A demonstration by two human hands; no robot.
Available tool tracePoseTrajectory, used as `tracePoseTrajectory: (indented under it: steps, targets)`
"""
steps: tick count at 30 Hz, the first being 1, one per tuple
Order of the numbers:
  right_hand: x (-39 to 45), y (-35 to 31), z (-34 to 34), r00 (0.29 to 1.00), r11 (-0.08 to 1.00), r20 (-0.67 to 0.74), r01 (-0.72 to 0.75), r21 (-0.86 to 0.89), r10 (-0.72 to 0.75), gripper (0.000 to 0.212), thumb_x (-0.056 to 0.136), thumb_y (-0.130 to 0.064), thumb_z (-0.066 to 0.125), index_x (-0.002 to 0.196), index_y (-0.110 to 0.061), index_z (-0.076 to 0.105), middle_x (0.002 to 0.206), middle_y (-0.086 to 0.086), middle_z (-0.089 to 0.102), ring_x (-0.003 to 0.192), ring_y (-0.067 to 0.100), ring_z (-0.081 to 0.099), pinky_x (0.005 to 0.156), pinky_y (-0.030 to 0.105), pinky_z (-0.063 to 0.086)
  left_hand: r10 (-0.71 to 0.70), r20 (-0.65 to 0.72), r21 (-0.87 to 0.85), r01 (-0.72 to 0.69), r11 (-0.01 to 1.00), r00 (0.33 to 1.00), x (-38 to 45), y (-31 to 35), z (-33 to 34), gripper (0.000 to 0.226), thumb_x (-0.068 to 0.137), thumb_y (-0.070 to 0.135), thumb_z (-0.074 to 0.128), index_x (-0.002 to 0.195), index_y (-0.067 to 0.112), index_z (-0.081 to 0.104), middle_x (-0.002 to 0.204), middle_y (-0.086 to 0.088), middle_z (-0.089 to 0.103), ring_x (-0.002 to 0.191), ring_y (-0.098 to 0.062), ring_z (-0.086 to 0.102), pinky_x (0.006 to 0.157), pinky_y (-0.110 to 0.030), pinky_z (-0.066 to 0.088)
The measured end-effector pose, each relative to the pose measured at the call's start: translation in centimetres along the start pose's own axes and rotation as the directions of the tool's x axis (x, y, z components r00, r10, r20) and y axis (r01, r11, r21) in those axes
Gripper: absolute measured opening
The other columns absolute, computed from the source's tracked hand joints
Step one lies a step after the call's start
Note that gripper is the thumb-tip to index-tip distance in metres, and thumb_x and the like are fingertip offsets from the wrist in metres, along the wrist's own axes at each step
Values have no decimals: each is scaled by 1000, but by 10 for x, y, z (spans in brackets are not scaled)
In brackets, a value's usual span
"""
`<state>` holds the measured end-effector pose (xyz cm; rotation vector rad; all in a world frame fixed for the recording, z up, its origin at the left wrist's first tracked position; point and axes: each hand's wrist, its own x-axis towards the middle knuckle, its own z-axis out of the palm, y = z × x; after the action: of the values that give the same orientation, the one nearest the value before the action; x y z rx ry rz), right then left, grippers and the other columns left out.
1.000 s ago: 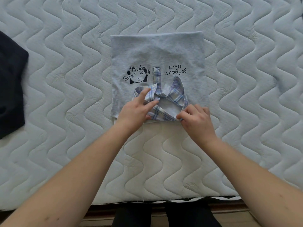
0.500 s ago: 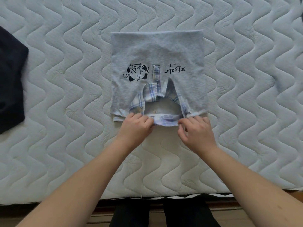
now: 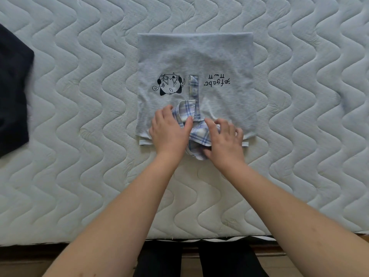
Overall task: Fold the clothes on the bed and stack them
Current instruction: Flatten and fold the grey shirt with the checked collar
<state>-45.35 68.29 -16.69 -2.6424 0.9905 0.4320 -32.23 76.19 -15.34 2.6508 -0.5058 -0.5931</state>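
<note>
A folded light grey shirt with a cartoon print and a blue plaid collar lies flat in the middle of the quilted mattress, collar end toward me. My left hand lies over the left side of the collar, fingers fairly straight and thumb up against the plaid. My right hand has its fingers curled over the right side of the collar, with the thumb tucked under the plaid edge that hangs past the shirt's near hem. The hand is slightly blurred.
A dark navy garment lies at the left edge of the bed. The mattress's near edge runs along the bottom, with dark trouser legs and floor below it.
Both hands were pinching the collar's near edge with the neck opening spread. They have since moved forward onto the collar, and the plaid fabric is bunched together under them.
</note>
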Motion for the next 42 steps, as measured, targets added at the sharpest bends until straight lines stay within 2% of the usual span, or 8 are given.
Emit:
tracePoseTrajectory:
  steps: [4,8,14,18,22,30,36,42]
  targets:
    - [8,3,-4,984,995,-148,103,4,-101,36,81,-3,61,116,-12,64,105,12,61,94,33,57,80,41,38,-84,122,126,68,990,989,19,7,3,46,86,22,63,129,17,48,131,-4,52,121,-25,47,96,-39,37]
    - [11,12,-12,991,988,-98,100,120,-88,14,92,-20,58,93,-13,70,85,10,67,80,32,59,68,38,38,-130,161,-168,157,973,978,23,-4,-2,52,84,-5,49,130,19,50,115,1,60,104,-21,57,75,-28,42]
    - [45,37,-21,962,709,53,-234,665,267,44,101,-36,49,61,-17,45,46,-9,42,47,6,38,46,23,25,-151,192,-467,226,855,970,19,-27,-8,39,88,-2,45,119,19,57,102,5,62,99,-17,62,81,-25,47]
    - [62,50,-21,902,603,130,-377,703,412,19,96,-33,58,99,-16,68,83,-5,65,83,13,61,67,21,37,-211,125,-477,245,844,969,23,-38,-11,22,92,8,55,114,13,58,106,0,61,101,-21,62,91,-33,49]
    - [55,55,-26,820,570,206,-529,629,533,58,83,-45,71,127,-11,53,112,6,62,107,23,60,88,30,45,-281,111,-287,301,909,953,24,-44,-17,30,85,32,68,107,19,52,106,-5,59,92,-22,59,76,-28,42]
    - [27,45,-30,722,458,519,-692,558,459,25,87,-24,64,75,-2,64,69,18,64,73,34,70,81,46,59,-322,282,-316,404,858,904,15,-45,-21,17,92,22,60,83,8,65,88,-15,72,87,-35,69,83,-47,57]
    - [20,53,-37,690,-87,610,-632,770,390,15,97,-9,49,86,-9,60,81,12,67,65,17,69,53,24,57,-323,360,-837,456,303,875,-2,-36,-23,10,101,12,54,91,14,56,84,-4,69,78,-16,70,68,-24,59]
    - [16,55,-36,656,-604,721,-487,630,224,14,101,-10,47,98,-11,61,71,3,74,64,15,73,60,30,61,-295,531,-846,515,-138,794,-5,-35,-14,16,104,10,43,96,17,55,94,-3,67,83,-14,68,70,-31,58]
